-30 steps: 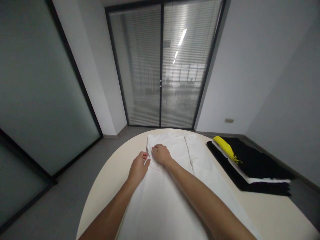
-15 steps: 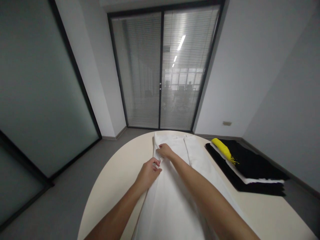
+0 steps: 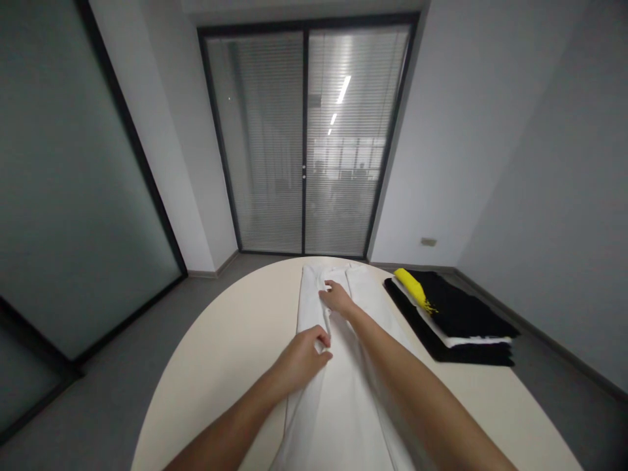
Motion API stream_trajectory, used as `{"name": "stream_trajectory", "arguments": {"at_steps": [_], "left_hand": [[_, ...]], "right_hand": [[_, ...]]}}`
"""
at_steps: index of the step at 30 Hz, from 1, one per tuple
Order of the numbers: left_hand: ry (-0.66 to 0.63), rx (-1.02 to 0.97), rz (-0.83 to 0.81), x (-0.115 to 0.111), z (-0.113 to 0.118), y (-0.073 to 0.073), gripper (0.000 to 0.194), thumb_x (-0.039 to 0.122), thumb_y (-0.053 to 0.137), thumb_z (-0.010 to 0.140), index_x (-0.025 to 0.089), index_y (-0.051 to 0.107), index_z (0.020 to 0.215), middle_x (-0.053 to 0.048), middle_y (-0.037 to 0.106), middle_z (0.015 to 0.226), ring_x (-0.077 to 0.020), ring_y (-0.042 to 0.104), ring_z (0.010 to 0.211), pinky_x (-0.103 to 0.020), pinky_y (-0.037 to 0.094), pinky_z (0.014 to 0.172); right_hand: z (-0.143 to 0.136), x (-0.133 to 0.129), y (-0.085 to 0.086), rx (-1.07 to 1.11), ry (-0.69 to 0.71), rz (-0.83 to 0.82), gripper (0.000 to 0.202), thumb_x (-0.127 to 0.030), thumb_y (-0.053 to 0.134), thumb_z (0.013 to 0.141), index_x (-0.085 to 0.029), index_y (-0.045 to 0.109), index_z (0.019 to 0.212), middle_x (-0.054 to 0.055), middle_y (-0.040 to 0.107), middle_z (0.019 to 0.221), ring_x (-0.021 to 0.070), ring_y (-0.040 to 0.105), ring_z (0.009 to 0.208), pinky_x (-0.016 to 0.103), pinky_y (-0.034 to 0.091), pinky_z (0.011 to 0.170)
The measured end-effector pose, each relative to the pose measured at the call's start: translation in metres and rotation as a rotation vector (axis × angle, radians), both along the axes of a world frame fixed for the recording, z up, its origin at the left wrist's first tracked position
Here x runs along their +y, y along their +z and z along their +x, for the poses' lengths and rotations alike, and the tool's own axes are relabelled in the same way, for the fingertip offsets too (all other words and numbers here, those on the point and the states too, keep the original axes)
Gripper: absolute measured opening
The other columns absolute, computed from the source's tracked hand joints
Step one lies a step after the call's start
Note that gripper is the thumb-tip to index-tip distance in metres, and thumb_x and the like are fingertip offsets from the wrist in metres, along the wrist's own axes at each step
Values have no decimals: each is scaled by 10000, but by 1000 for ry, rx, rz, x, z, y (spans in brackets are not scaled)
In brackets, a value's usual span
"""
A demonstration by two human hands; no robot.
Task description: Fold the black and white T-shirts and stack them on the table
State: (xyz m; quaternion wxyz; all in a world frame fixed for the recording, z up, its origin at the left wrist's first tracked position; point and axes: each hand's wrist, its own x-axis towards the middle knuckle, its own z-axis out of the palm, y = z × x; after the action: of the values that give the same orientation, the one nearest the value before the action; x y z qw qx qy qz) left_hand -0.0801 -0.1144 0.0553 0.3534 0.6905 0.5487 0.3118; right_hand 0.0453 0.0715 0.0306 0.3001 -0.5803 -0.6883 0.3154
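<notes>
A long piece of white cloth (image 3: pixel 350 405) lies lengthwise on the round table, and its left side is turned inward in a narrow fold (image 3: pixel 310 297). My left hand (image 3: pixel 303 356) is curled on the nearer part of that fold's edge, thumb and index finger bent around the cloth. Farther along the same edge, my right hand (image 3: pixel 338 299) grips the cloth with bent fingers. The right forearm crosses over the cloth and hides part of its right half. Whether the cloth is a garment I cannot tell.
To the right lies a stack of folded black cloth (image 3: pixel 466 307) with a white layer in it. A rolled yellow cloth (image 3: pixel 411 286) rests on its left edge. The pale round table (image 3: pixel 230 347) curves toward a glass door (image 3: pixel 304 144) with blinds.
Both hands have moved to the right over the cloth, carrying its left edge inward, so a wider folded strip now shows. The view has shifted slightly to the right.
</notes>
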Motion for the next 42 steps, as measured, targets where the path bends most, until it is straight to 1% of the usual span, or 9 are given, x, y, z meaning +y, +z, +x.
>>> {"name": "stream_trajectory", "arguments": {"at_steps": [4,7,11,16,22,27,31,37,42], "left_hand": [[-97,54,-38,-6,12,-15,273,108,645,751,200,652,1007,37,600,766,-133,555,662,-234,397,630],[-107,-17,-8,-4,19,-21,226,100,627,760,194,652,965,2,654,895,-134,573,714,-240,414,665],[-107,-153,85,0,33,-20,133,115,601,795,189,622,903,-24,673,1051,-123,585,765,-237,440,703],[-245,-80,151,-6,42,-24,153,77,593,782,188,630,881,-33,674,1076,-115,612,765,-237,468,715],[-314,87,296,-3,28,-21,278,38,453,874,206,661,947,-39,707,1061,-163,656,977,-279,501,895],[-241,307,405,5,10,-30,317,148,574,884,213,642,1187,-78,670,1256,-246,587,1201,-414,459,1070],[-330,332,450,6,7,-37,355,128,567,906,253,671,1221,-51,645,1341,-238,542,1294,-435,413,1138],[-562,396,515,3,8,-30,306,148,584,961,322,707,1182,-13,612,1407,-220,538,1317,-401,425,1118],[-579,398,557,5,12,-29,165,142,599,960,246,716,1011,-14,666,1332,-206,598,1251,-367,456,1074]], "right_hand": [[21,-11,-6,-9,46,-25,594,-140,642,820,-120,537,1405,79,722,942,144,646,682,236,526,653],[29,-14,-7,6,86,6,703,-133,646,801,-187,480,1482,71,718,1049,158,669,778,262,548,733],[37,-6,-4,19,104,65,606,-79,581,803,-208,597,1395,85,670,1244,175,665,989,275,525,885],[46,2,-9,-15,127,38,528,-107,608,804,-162,651,1328,70,725,1065,169,677,855,279,532,831],[37,18,-16,-37,135,78,521,-152,645,821,-176,643,1341,71,724,1151,173,672,969,288,495,949],[23,40,-20,-48,103,96,493,-154,648,813,-174,670,1305,91,710,1234,209,664,1080,329,462,1031],[17,56,-24,-37,73,103,490,-123,650,786,-178,695,1271,91,702,1265,223,645,1159,328,444,1061],[20,71,-26,-7,79,83,518,-148,686,754,-170,708,1272,61,740,1099,196,679,1000,285,495,942],[28,78,-21,6,136,41,421,-203,725,753,-151,765,1169,23,734,849,172,668,794,276,514,816]]}}
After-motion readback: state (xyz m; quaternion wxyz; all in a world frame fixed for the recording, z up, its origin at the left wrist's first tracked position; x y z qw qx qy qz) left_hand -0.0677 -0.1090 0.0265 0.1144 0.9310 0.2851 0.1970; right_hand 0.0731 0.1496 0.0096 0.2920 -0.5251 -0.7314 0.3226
